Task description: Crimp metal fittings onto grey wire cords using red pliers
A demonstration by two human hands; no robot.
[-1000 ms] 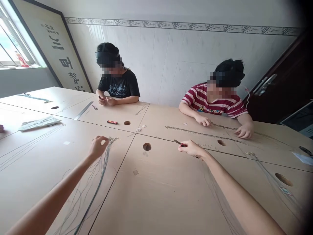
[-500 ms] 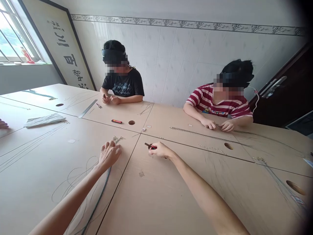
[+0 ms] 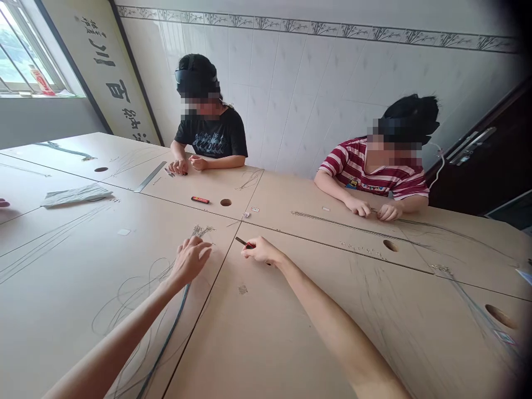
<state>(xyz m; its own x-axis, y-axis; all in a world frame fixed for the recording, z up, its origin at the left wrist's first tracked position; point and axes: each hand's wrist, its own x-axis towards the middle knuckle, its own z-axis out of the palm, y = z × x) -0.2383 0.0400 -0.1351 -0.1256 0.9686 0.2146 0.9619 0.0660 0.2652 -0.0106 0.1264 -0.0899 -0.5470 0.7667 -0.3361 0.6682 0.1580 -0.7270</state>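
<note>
My left hand [image 3: 191, 260] rests over a bundle of thin dark cords [image 3: 177, 318], just short of their clustered metal ends [image 3: 203, 230]. Its thumb is spread from the curved fingers, and nothing shows in its grip. Right of it, across the table seam, my right hand [image 3: 261, 250] is closed around a small tool [image 3: 241, 242] with a dark flat tip and a red and black body. The tip points up and left, apart from the cords. Most of the tool is hidden in my fingers, so its exact kind is unclear.
Two people [image 3: 211, 124] [image 3: 376, 160] sit across the table [image 3: 291, 332], their hands on small items. A red and black lighter-like stick [image 3: 200, 200], a metal ruler [image 3: 151, 177], a folded cloth [image 3: 77, 195] and more cords [image 3: 341, 224] lie about. Round holes [image 3: 225, 203] open in the tabletop.
My right hand has moved left with the tool, nearer my left hand. My left thumb has spread outward. The person in black has lowered a hand to the table.
</note>
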